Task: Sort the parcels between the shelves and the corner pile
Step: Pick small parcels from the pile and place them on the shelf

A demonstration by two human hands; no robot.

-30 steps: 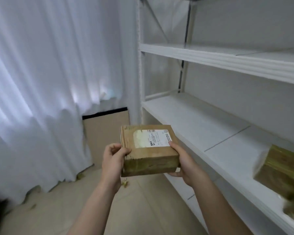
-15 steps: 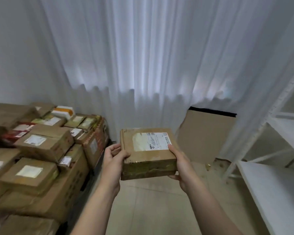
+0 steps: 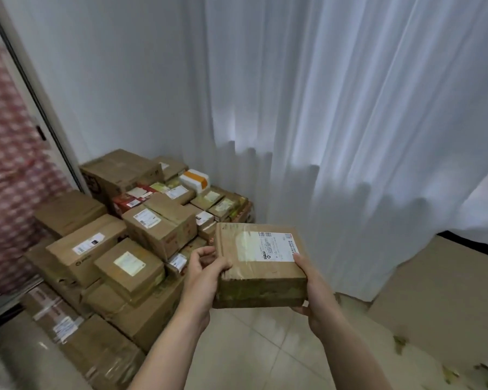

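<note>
View from the head, read left to right. At the far left edge, a red-and-white patterned sheet [image 3: 9,178], blurred, lies behind a dark slanting frame [image 3: 37,108]. Next comes the white wall [image 3: 124,80], and at its foot the corner pile [image 3: 119,249]: brown cardboard boxes of mixed sizes stacked on the floor, most bearing white labels, the larger ones at the bottom and back. A white-and-orange packet [image 3: 195,177] sits near the back of the pile, close to the curtain.

Just right of the pile, the parcel [image 3: 258,266] is held level in the air above the tiled floor [image 3: 254,356], apart from the stacked boxes. It is a flat, squarish brown box wrapped in clear tape, with a white shipping label [image 3: 276,246] on its upper face. The left grip [image 3: 206,273] is closed on the near left corner: the thumb rests on top and the fingers curl along the left side. The right grip [image 3: 316,294] is closed on the near right corner, with the thumb on top beside the label and the fingers under the box.

Behind the parcel, a white pleated curtain [image 3: 350,108] hangs to the floor. At the right, a large flat piece of cardboard [image 3: 440,291] with a dark upper edge stands at the curtain's foot; small yellowish scraps [image 3: 397,340] lie on the tiles before it.
</note>
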